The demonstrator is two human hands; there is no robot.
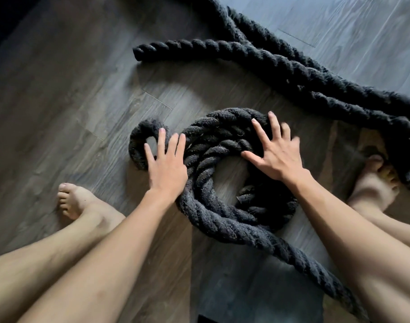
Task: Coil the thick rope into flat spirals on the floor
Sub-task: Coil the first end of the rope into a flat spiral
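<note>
On the rope coil (211, 206) the left hand (166, 164) and right hand (278, 155) lie flat, fingers spread, gripping nothing; best to press its loose turns inward and level.

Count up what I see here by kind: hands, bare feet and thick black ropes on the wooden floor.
Bare hands: 2, the left hand and the right hand, both spread flat on the coil.
Bare feet: 2, the left foot and the right foot.
Thick black twisted rope: 1, as far as the picture shows.
Total: 5.
</note>
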